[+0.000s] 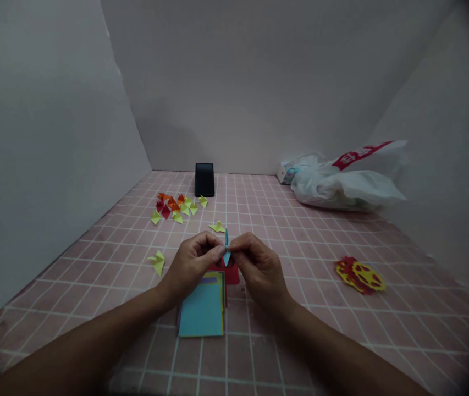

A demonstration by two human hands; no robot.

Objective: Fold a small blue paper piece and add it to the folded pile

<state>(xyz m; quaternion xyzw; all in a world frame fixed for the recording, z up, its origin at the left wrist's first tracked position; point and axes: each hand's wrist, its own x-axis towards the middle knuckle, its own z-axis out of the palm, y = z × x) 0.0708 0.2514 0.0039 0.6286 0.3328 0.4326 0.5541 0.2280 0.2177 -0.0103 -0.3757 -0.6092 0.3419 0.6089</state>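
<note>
Between my two hands is a small folded piece of blue origami paper (226, 256), narrow and pointed at its top and bottom. My left hand (195, 259) pinches it from the left with thumb and forefinger. From the other side my right hand (262, 268) pinches it the same way, and the fingertips hide part of the folds. Below the left hand lies a stack of coloured paper squares (201, 311) with a blue sheet on top. A red sheet (232, 274) shows partly under the hands. Just beyond them rests a yellow paper crane (218, 226).
Several orange, red and yellow paper cranes (172, 204) cluster at the back left, with a single yellow crane (158, 263) nearer. A black phone (204, 179) stands behind them. At right are red and yellow paper cut-outs (360, 275) and a white plastic bag (341, 187). Pale walls (250, 88) enclose the table.
</note>
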